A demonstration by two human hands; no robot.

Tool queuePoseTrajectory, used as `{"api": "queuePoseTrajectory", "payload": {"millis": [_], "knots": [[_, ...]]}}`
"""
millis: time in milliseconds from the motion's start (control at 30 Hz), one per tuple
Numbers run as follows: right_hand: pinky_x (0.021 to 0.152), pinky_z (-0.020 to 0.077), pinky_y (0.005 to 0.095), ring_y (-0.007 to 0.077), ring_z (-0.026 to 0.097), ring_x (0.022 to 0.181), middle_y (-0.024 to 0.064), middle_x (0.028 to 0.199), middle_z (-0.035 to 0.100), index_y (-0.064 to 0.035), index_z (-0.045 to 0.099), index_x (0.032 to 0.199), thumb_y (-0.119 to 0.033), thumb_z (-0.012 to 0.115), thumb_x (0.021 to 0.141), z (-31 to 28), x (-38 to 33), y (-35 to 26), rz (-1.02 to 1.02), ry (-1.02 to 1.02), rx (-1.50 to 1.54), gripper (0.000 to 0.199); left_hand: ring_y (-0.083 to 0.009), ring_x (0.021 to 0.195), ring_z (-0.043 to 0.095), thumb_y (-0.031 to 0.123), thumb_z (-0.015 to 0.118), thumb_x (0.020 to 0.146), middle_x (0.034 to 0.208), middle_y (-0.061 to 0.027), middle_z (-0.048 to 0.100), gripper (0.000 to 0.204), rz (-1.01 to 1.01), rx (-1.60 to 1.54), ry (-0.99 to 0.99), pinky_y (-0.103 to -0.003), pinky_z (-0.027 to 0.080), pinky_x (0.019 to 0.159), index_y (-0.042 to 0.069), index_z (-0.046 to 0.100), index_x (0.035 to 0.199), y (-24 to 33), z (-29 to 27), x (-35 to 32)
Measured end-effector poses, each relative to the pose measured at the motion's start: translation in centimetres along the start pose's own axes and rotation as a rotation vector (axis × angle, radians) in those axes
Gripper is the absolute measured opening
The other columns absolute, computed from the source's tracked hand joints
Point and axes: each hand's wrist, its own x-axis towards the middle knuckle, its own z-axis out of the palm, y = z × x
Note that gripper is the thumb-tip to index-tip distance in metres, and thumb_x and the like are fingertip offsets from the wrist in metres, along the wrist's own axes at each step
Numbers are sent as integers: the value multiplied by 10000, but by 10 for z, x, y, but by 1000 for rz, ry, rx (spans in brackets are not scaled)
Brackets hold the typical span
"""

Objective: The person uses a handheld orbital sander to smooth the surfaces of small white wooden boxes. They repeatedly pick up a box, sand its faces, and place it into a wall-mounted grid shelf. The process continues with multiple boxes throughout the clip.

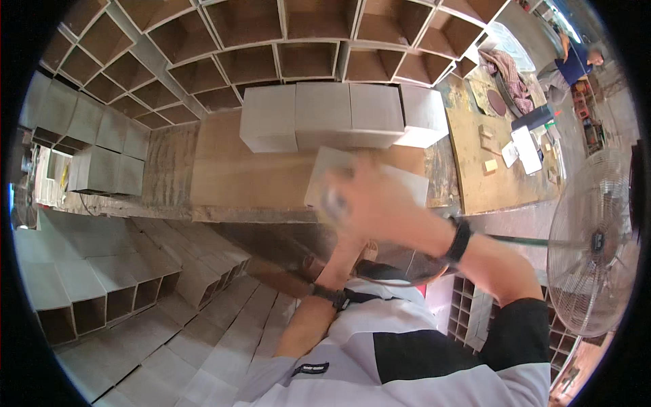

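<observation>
On the workbench before me lies a pale grey box (412,184), partly covered by my hands. My right hand (369,193) is over it, smeared by motion, the forearm reaching in from the right with a dark wristband. A small roundish grey and dark thing (333,201) shows at its fingers, too blurred to name. My left hand (349,241) comes up from below and crosses behind the right one at the bench's front edge. Its fingers are hidden. Behind the box, several grey boxes (324,115) stand in a row.
Open-fronted box compartments (308,61) are stacked along the back. More grey boxes (108,169) stand at the left, and others (102,278) fill the lower left. A wire fan (590,241) stands at the right. Small wooden blocks (489,165) lie on the side board. Another person (573,64) is far right.
</observation>
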Motion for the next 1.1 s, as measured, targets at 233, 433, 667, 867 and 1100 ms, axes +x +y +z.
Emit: {"api": "queuePoseTrajectory", "payload": {"millis": [233, 433, 667, 867, 1100], "knots": [[734, 549, 483, 419, 614, 909, 239, 1010, 545, -148, 600, 1247, -277, 692, 808, -6, -71, 31, 14, 82, -9, 466, -402, 850, 662, 118, 734, 747, 952, -153, 693, 478, 99, -81, -178, -487, 535, 724, 76, 653, 1216, -7, -19, 1], [720, 530, 470, 405, 589, 858, 229, 983, 525, -141, 618, 1181, -224, 719, 798, -14, -79, 55, 266, 126, 26, 404, -420, 908, 654, 90, 698, 785, 989, -160, 697, 319, 105, -51, -237, -462, 530, 793, 52, 696, 1102, -4, -25, 8], [748, 534, 501, 440, 602, 916, 269, 1041, 542, -157, 617, 1176, -272, 697, 811, -17, -70, 81, 277, 211, 48, 391, -417, 933, 653, 117, 742, 738, 995, -159, 702, 319, 100, -86, -182, -468, 536, 798, 67, 715, 1052, -3, -28, -3], [714, 527, 465, 404, 595, 864, 231, 1023, 541, -154, 600, 1226, -252, 706, 798, -14, -83, 68, 305, 88, 67, 452, -423, 936, 653, 113, 738, 745, 990, -173, 700, 323, -70, -176, -180, -476, 533, 788, 43, 706, 1058, -12, -17, -2], [722, 543, 489, 414, 620, 874, 239, 992, 552, -145, 619, 1136, -283, 680, 821, -10, -95, 59, 157, 91, 29, 349, -424, 942, 655, 117, 744, 748, 1039, -176, 694, 352, 121, -200, -171, -475, 538, 782, 50, 692, 1090, -19, -19, -5]]}}
